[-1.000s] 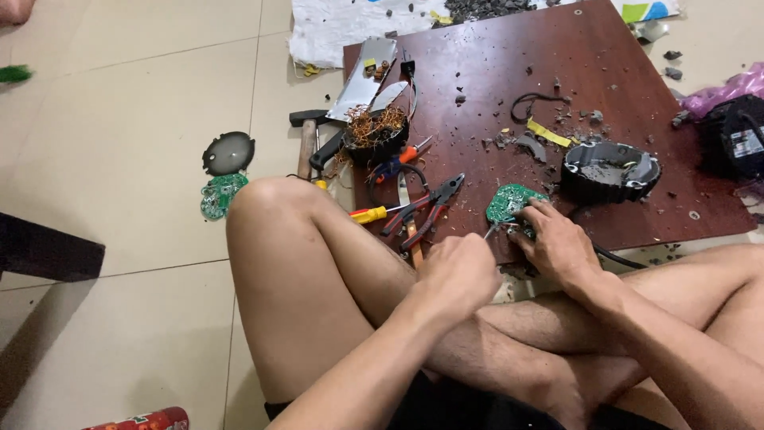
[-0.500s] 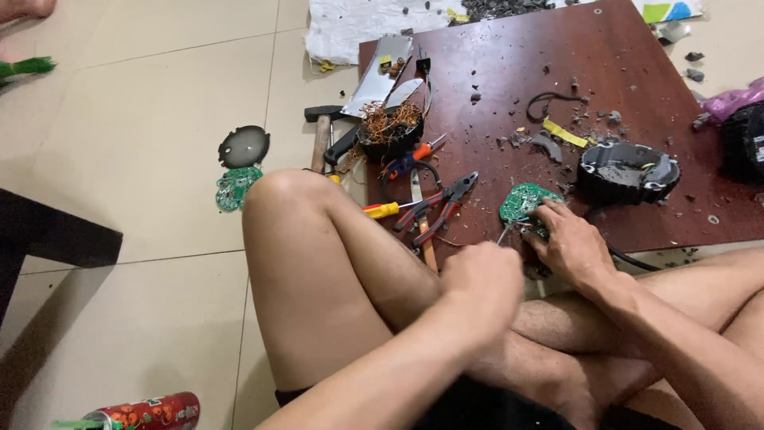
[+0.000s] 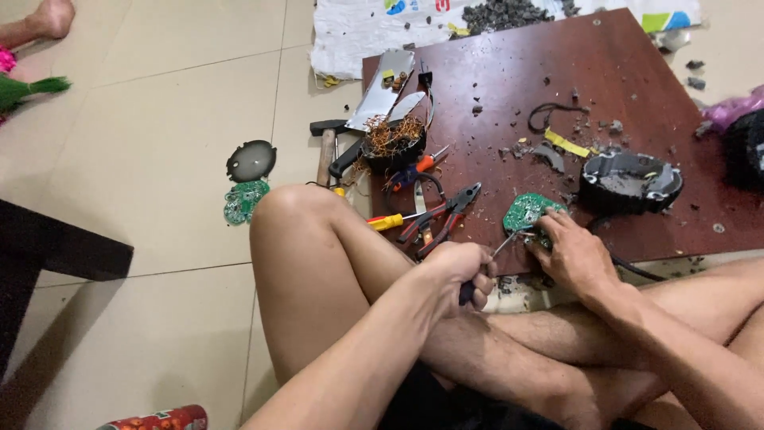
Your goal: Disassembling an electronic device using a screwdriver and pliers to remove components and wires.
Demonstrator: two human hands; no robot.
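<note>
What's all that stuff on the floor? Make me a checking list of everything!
Surface: dark red wooden board lying on pale floor tiles, dotted with crumbs of debris.
Job's things: green circuit board at the board's near edge; thin screwdriver pointing at it.
Clutter: red-handled pliers, hammer, black cup of copper wire, round black casing, second green board on the tiles.
Grippers: left hand grips the screwdriver; right hand presses on the circuit board.
Cables: black wire loop.
Surroundings: white sack, red can.
</note>
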